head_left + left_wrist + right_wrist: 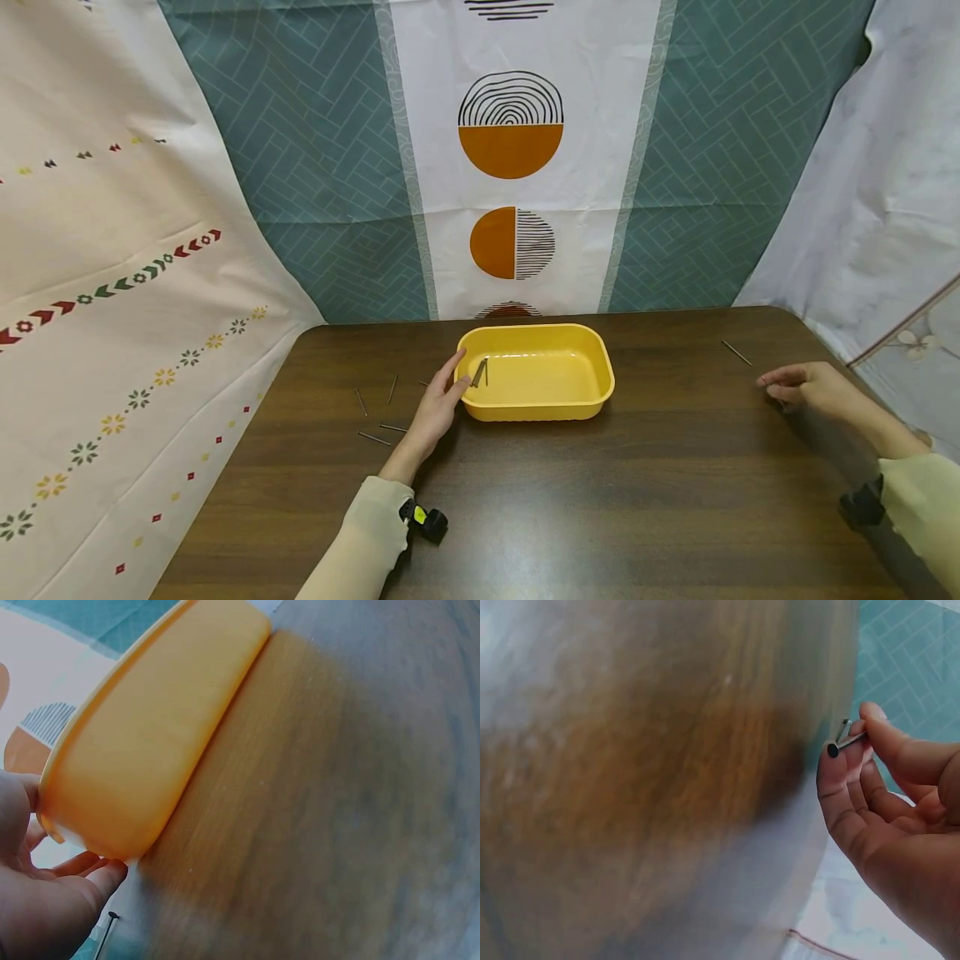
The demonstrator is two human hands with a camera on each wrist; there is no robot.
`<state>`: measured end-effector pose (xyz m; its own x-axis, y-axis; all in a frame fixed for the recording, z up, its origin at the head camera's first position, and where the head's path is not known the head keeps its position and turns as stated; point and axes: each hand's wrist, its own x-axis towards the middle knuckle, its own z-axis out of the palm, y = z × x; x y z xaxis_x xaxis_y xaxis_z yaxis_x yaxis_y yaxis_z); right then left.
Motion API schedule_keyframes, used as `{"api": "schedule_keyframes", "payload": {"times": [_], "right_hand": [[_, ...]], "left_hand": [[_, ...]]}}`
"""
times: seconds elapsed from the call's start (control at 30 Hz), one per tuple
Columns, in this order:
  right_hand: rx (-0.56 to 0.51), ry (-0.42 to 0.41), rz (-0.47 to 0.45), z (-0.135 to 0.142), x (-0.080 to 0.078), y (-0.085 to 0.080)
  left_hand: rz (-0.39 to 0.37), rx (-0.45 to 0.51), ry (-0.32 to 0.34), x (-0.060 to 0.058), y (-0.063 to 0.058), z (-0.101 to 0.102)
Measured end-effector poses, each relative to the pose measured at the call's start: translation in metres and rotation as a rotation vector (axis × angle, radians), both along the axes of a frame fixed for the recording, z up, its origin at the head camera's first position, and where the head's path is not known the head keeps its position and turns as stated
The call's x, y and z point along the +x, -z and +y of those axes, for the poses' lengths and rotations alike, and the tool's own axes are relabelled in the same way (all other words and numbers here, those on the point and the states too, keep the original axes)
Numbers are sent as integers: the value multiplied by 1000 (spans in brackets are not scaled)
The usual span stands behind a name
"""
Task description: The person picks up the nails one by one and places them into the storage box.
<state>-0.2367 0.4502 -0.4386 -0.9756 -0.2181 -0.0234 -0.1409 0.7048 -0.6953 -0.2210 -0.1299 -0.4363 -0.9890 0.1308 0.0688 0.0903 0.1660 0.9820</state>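
Note:
A yellow tray point(540, 412) sits at the back middle of the table, with a few nails point(478, 373) lying in its left end. My left hand point(435, 412) grips the tray's left end; in the left wrist view, fingers of that hand point(52, 889) lie against its outer wall and lower corner. Over the table's right side, my right hand point(813, 387) pinches a nail point(847, 743) between thumb and fingertip, its flat head pointing outward. Beyond those fingertips lies another nail point(737, 352) on the table.
Several loose nails point(373, 437) are scattered on the brown table point(600, 500) left of the tray. Patterned cloths hang behind the table point(315, 133) and at both sides. A small black camera point(427, 522) is strapped to the left wrist.

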Motion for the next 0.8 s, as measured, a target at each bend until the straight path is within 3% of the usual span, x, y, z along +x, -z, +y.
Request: {"api": "schedule_keyframes", "payload": {"times": [0.2, 0.33, 0.43, 0.67, 0.8], "right_hand": [[-108, 8, -30, -4, -3, -5], [-137, 9, -22, -11, -6, -10], [-158, 19, -34, -19, -9, -14], [-246, 31, -115, -39, -13, -25], [-248, 19, -108, -46, -15, -28]], "left_hand": [[-1, -28, -24, -16, 25, -4], [2, -36, -26, -19, 31, -5], [0, -27, -22, -19, 29, -5], [2, 2, 3, 0, -1, -1], [2, -11, 3, 5, -7, 0]]}}
